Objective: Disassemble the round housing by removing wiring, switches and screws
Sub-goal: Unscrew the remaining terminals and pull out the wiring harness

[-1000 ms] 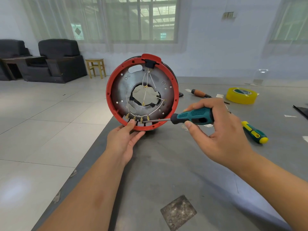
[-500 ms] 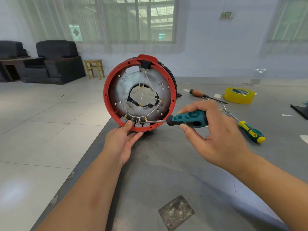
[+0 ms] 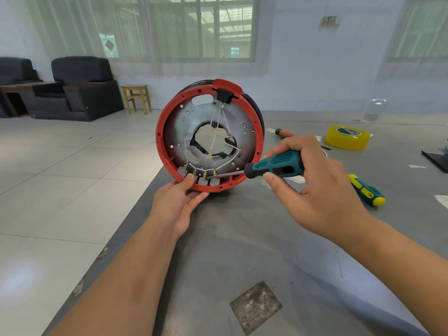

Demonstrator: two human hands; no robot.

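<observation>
A round housing (image 3: 167, 122) with a red rim and a grey metal plate stands on edge at the table's left edge, its open side facing me. White wires (image 3: 219, 118) run from a black switch (image 3: 224, 97) at the top to several grey terminals (image 3: 202, 180) along the bottom. My left hand (image 3: 178, 204) grips the housing's bottom rim, thumb on the terminals. My right hand (image 3: 312, 180) holds a teal-handled screwdriver (image 3: 276, 166), its tip at the terminals.
On the grey table (image 3: 254, 251) behind my right hand lie a green-and-yellow screwdriver (image 3: 366, 190), an orange-handled tool (image 3: 283, 132) and a yellow tape roll (image 3: 348, 137). A dark patch (image 3: 255, 306) marks the near table. The tiled floor drops off on the left.
The screwdriver tip has stayed at the bottom terminals. The housing has tilted slightly, and my left thumb has slid onto the terminals.
</observation>
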